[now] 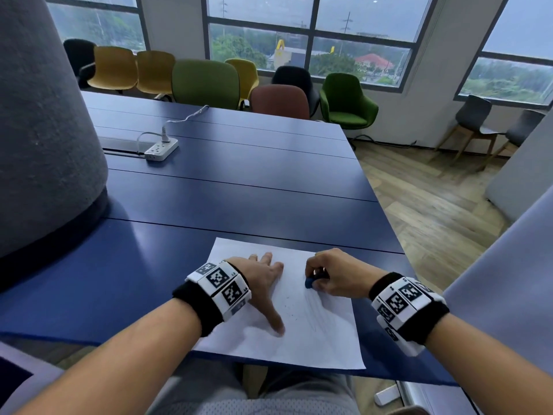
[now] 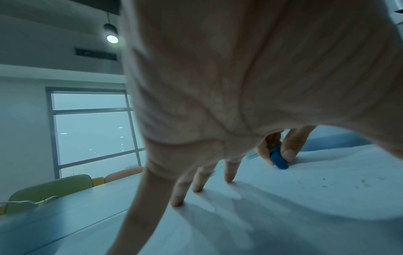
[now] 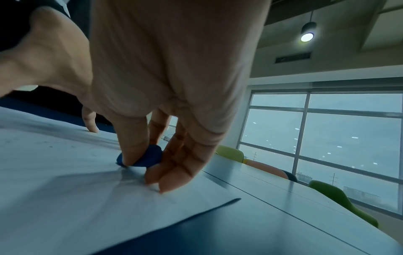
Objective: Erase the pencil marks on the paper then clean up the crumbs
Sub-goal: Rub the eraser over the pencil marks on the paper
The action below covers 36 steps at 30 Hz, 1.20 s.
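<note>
Between the hands, faint pencil marks (image 1: 314,316) remain: left hand (image 1: 263,277) spread flat pins paper (image 1: 329,348), right hand (image 1: 332,274) pinches eraser (image 1: 309,282) mid-rub; next, stroke nearer, then sweep crumbs (image 1: 291,310).

White paper (image 1: 323,339) with faint, perhaps grey pencil marks (image 1: 314,319), blue eraser (image 1: 309,283), dark blue table (image 1: 239,181).

Each bare forearm wears a black wristband (image 1: 196,307) low in the frame, beside a white band of black-and-white square markers (image 1: 223,286). Grey mesh shorts (image 1: 254,407) show at bottom centre.
</note>
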Each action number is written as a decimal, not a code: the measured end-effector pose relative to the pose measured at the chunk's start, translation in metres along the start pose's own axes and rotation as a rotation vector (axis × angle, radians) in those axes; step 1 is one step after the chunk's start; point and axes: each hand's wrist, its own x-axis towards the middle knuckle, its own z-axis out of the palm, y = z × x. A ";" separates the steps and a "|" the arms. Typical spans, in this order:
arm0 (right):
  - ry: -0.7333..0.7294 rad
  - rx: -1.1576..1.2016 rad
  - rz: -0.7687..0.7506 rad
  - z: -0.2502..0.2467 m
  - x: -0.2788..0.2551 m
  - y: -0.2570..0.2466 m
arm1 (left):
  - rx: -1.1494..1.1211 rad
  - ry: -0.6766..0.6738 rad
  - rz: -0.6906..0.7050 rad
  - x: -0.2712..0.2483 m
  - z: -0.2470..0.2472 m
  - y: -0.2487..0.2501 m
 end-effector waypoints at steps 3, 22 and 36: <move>0.025 -0.018 -0.014 -0.004 0.002 -0.004 | -0.007 -0.004 -0.018 0.002 0.003 0.006; -0.142 0.026 -0.005 -0.017 0.024 -0.020 | -0.009 0.033 -0.021 -0.001 0.002 0.009; -0.262 0.047 0.022 -0.022 0.016 -0.021 | 0.007 -0.001 -0.054 -0.002 -0.002 0.011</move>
